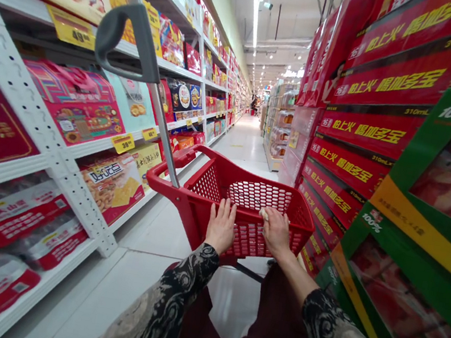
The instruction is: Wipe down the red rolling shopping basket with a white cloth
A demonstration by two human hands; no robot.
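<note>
A red plastic rolling shopping basket [200,202] stands in front of my legs, its long grey pull handle [132,41] raised at the left. The part of its inside that shows has only perforated walls; the bottom is hidden. My left hand [222,227] rests against the basket's near side at the rim, fingers stretched out and holding nothing. Further right along the same rim, my right hand [276,232] is closed around a small crumpled white cloth [263,213], pressing it at the rim. Whether it is cloth or tissue is hard to tell.
White shelves [90,149] with boxed goods and yellow price tags line the left. Stacked red drink cartons [358,125] and green-and-red boxes [437,170] crowd the right side. A tiled aisle [244,132] runs ahead between them, with a display rack [278,123] further along.
</note>
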